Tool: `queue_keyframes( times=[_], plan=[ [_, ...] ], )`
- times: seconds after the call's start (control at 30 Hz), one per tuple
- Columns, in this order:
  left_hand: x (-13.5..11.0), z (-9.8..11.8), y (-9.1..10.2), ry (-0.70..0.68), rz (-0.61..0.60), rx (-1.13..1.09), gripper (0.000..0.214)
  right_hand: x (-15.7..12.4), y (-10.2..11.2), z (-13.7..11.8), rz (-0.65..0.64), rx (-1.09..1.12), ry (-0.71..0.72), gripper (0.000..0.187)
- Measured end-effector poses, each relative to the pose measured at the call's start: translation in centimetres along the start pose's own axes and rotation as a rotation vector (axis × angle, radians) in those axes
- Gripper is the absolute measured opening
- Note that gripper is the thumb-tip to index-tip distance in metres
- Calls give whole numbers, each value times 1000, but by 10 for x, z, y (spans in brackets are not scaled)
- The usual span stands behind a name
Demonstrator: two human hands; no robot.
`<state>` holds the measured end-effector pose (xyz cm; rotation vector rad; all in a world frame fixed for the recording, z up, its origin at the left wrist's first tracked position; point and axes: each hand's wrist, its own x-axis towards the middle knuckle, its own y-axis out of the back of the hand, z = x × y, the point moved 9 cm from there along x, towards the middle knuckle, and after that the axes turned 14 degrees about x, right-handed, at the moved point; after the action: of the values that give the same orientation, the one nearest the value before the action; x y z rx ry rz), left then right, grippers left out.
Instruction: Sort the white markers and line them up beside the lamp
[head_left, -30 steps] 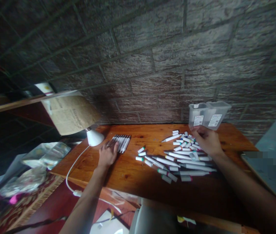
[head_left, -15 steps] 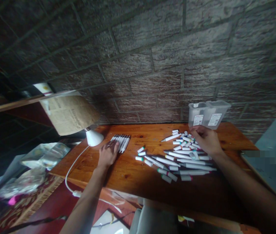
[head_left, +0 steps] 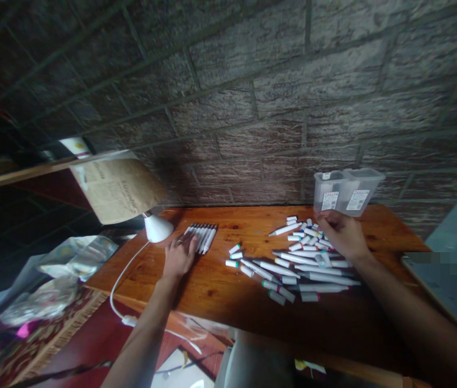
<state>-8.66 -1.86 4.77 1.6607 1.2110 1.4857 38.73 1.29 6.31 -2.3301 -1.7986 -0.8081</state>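
Observation:
My left hand lies flat on the wooden table, fingers stretched out and touching the near end of a neat row of markers. My right hand rests with curled fingers on the far side of a loose heap of white markers and caps; what the fingers hold, if anything, is hidden. Just behind that hand stand two clear plastic boxes with white labels.
A white lamp base with its cord stands left of the marker row. A brick wall backs the table. A paper sheet hangs at the left, plastic bags lie below it.
Almost nothing differs; both hands stay in place and only the camera view shifts slightly.

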Motion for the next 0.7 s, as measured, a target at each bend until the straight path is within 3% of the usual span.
queue_keyframes(
  times=[0.7],
  plan=[
    [2,1,-1,-14,-5,-28,54,-1,-2,1,-14,-22,0,33]
  ],
)
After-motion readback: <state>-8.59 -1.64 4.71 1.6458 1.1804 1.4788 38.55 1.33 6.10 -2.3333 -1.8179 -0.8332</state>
